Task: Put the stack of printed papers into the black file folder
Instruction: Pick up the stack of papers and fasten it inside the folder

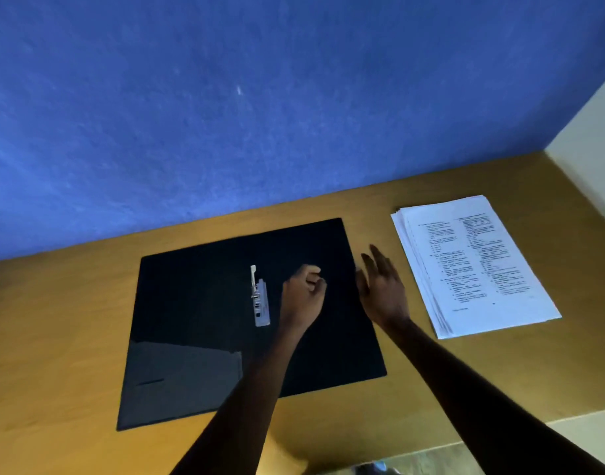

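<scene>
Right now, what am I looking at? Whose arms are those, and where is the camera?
The camera sits on a person's head and looks down, so the two arms coming in from the bottom are that person's own. There is no machine here, only bare hands.

They work at a brown desk against a blue wall. A black folder lies open and flat on the desk, with a silver clip in its middle. To the right, apart from the folder, lies a stack of papers with print on the top sheet.

The left hand is curled loosely over the folder, beside the clip. The right hand is open, near the folder's right edge, toward the papers. Neither hand holds anything.
</scene>
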Demonstrator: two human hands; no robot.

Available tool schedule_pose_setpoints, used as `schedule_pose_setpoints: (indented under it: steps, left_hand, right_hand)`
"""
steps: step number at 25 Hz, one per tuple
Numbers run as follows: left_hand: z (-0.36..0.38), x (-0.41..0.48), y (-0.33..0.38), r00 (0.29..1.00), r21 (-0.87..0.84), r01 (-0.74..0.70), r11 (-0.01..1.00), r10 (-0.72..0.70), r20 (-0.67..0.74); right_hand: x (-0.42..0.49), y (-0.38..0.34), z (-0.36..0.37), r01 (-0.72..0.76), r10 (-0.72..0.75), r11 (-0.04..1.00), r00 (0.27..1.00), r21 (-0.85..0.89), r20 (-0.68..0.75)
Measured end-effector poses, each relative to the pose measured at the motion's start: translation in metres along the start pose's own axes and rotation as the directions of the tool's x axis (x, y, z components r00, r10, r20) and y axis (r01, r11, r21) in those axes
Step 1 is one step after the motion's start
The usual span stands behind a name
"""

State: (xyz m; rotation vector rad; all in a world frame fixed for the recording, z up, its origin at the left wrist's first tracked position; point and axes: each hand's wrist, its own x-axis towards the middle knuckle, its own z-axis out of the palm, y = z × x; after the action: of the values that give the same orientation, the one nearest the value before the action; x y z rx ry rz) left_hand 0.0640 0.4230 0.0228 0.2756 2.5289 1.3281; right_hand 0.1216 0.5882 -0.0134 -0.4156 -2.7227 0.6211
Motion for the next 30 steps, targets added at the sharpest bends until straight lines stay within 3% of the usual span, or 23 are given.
schedule_pose_setpoints:
  steps: [3,6,9,12,19,30]
  left_hand:
    - [0.052,-0.003,0.023,0.982,-0.014,0.014,1.000,-0.011,0.190]
    - [0.100,0.002,0.049,0.964,-0.018,0.037,0.999,-0.031,0.265]
    - [0.134,0.013,0.073,0.951,-0.041,0.119,0.992,-0.102,0.292]
    - [0.155,0.023,0.090,0.945,-0.076,0.189,0.979,-0.161,0.286]
    - [0.184,0.024,0.109,0.957,-0.117,0.236,0.965,-0.210,0.203]
    - [0.196,0.021,0.124,0.966,-0.063,0.247,0.967,-0.241,0.095]
  right_hand:
    - [0.011,0.076,-0.047,-0.254,0.253,0.967,0.963,0.001,-0.096]
    - [0.020,0.157,-0.092,-0.395,0.385,0.916,0.915,-0.074,-0.122]
    - [0.032,0.218,-0.120,-0.507,0.500,0.853,0.862,-0.127,-0.082]
    - [0.044,0.250,-0.127,-0.565,0.581,0.806,0.812,-0.174,0.053]
    - [0.061,0.269,-0.123,-0.498,0.541,0.833,0.824,-0.241,0.167]
    - [0.062,0.250,-0.118,-0.517,0.546,0.833,0.825,-0.196,0.143]
